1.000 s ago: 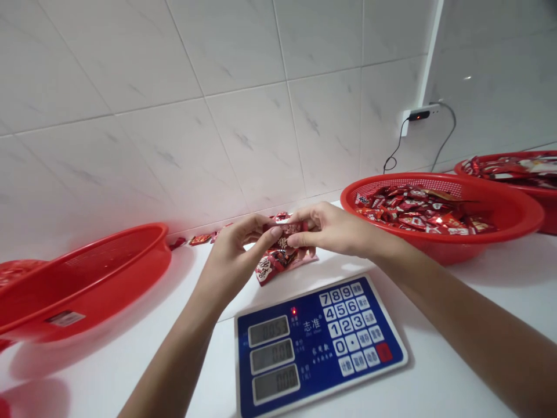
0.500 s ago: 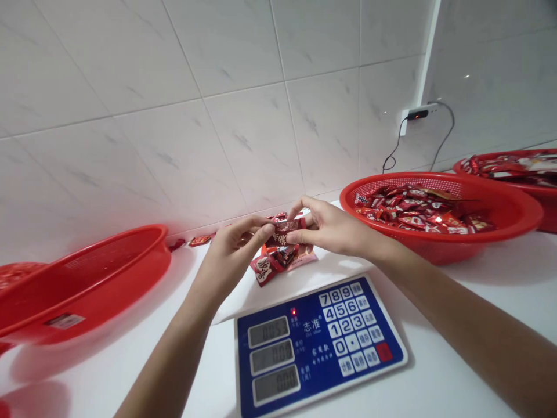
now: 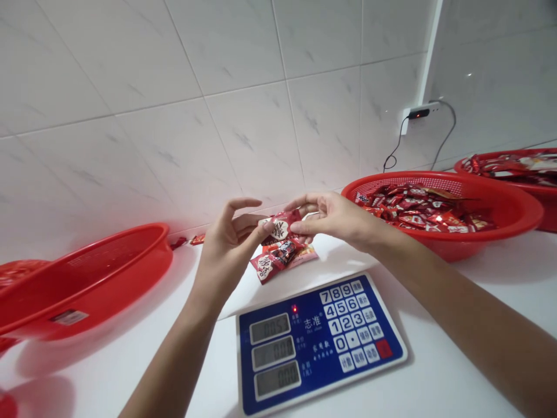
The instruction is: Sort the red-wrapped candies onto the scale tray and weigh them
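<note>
Between my two hands, above the scale's white pan (image 3: 243, 299), is a red wrapped snack packet (image 3: 281, 226) with a white patch and dark characters. My left hand (image 3: 230, 244) pinches its left side with the thumb, index finger raised. The thumb and fingers of my right hand (image 3: 328, 220) close on its right side. Just below, several small red and pink packets (image 3: 272, 264) lie in a pile on the pan. In front sits the digital scale (image 3: 313, 348), blue-faced with a keypad and three displays; the top one reads about 0.053.
On the right stands a red plastic basket (image 3: 439, 235) full of red packets, with another filled basket (image 3: 522, 165) behind it. A large red basket (image 3: 108, 278) is at left. More packets (image 3: 195, 239) lie along the tiled wall (image 3: 174, 139). A cabled power strip (image 3: 422, 113) hangs on the wall.
The packet in my hands has turned so its white patch now faces me. My left index finger has lifted off it. The pile on the pan looks the same.
</note>
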The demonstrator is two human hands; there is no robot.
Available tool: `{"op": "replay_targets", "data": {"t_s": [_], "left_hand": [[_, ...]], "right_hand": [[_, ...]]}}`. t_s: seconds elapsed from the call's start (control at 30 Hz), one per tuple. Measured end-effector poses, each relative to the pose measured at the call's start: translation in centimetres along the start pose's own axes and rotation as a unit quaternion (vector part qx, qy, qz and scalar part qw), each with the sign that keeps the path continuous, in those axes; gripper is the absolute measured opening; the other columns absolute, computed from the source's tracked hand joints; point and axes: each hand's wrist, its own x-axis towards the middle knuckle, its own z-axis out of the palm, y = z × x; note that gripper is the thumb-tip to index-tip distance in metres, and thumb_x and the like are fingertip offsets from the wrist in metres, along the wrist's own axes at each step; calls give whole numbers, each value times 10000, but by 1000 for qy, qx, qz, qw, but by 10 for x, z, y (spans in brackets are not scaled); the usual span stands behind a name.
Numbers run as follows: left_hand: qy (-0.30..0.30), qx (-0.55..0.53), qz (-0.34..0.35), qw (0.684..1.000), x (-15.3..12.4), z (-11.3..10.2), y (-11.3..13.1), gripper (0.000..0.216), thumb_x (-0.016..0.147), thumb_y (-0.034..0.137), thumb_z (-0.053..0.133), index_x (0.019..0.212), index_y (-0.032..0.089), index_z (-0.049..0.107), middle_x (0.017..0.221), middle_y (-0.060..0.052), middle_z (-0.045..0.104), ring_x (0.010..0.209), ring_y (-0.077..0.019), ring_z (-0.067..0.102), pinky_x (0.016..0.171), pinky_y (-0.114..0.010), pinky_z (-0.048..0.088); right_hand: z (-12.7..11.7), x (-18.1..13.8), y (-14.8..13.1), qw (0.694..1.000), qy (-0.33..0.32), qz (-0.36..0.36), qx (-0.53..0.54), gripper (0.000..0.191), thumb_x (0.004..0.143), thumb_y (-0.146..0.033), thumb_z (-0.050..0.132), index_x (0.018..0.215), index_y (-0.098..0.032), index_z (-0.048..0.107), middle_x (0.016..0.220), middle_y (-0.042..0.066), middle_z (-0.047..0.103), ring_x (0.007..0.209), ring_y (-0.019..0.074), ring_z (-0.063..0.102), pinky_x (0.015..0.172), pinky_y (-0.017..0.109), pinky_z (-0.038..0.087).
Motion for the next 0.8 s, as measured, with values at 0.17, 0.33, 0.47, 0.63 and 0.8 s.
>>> {"op": "replay_targets", "data": {"t_s": [0.17,0.33,0.47,0.63,0.8], "left_hand": [[-23,-35,-59,997,3,-1,-4,462,677,392,926,971,191,631,800,-19,774,798,-182,738,719,-254,599],[-32,-48,-70,996,4,-1,-5,473,636,410,951,914,188,639,765,-12,767,758,-169,732,699,-238,597],[-33,-47,-75,996,5,-2,-7,486,603,432,964,872,188,640,753,-4,758,744,-151,721,684,-211,584],[-43,-21,-62,997,3,-4,-7,421,649,424,934,846,195,641,764,5,742,748,-136,706,683,-193,563],[-1,41,-26,999,9,-15,-6,302,695,366,865,801,198,639,756,0,732,713,-154,707,699,-244,568]], "right_hand": [[-2,2,7,998,-7,-13,-58,277,818,-5,740,1047,-126,638,788,-10,662,634,98,672,625,218,568],[-2,4,10,998,-18,-2,-55,281,824,28,708,1051,-121,635,774,-17,647,650,95,673,661,217,571],[-1,5,9,998,-10,5,-60,301,829,72,668,1051,-127,628,738,-36,626,613,85,664,632,200,559],[-2,6,10,998,-1,7,-64,296,833,80,641,1032,-138,620,705,-43,625,568,98,658,612,227,563],[2,6,14,996,21,-21,-82,211,893,-97,700,1093,-135,647,779,13,698,621,112,673,647,241,575]]}}
